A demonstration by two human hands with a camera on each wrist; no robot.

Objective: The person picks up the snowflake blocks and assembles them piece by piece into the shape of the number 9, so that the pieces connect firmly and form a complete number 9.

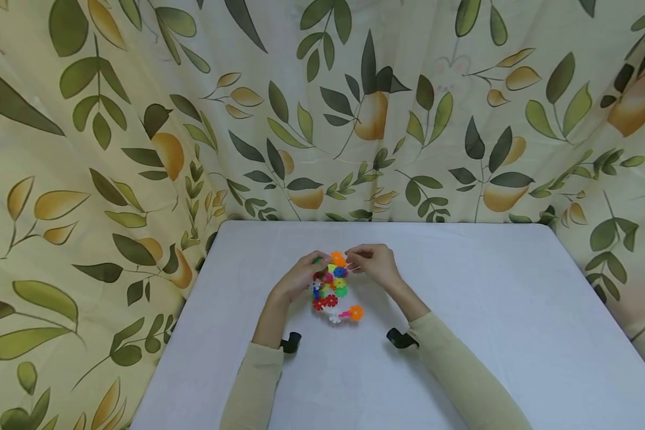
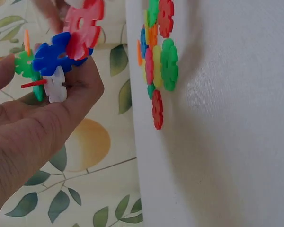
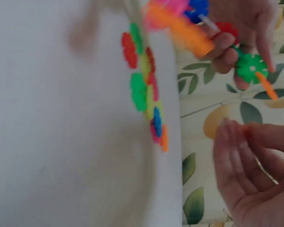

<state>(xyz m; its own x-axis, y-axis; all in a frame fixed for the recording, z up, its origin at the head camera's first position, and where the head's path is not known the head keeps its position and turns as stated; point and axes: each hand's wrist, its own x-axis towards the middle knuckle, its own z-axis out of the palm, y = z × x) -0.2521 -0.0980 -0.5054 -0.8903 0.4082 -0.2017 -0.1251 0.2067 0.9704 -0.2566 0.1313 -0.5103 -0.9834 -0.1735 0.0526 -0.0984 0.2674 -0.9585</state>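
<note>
My left hand (image 1: 297, 278) grips one end of a chain of notched plastic flower discs. Near those fingers in the left wrist view are a blue disc (image 2: 52, 59), a white disc (image 2: 57, 86) and a pinkish-red disc (image 2: 86, 28). In the right wrist view a green disc (image 3: 250, 71) at the left fingertips has an orange disc (image 3: 267, 86) slotted into it edge-on. Beside it, my right hand (image 1: 377, 263) has loosely bent fingers, thumb close to the fingertips; no piece shows in it. The chain's near end carries another orange disc (image 1: 356, 313).
On the white table (image 1: 489, 310), a joined group of discs lies just under the hands, including a green disc (image 2: 169, 64) and a red disc (image 2: 157, 109). A leaf-and-fruit patterned curtain (image 1: 322, 149) hangs behind and at the sides.
</note>
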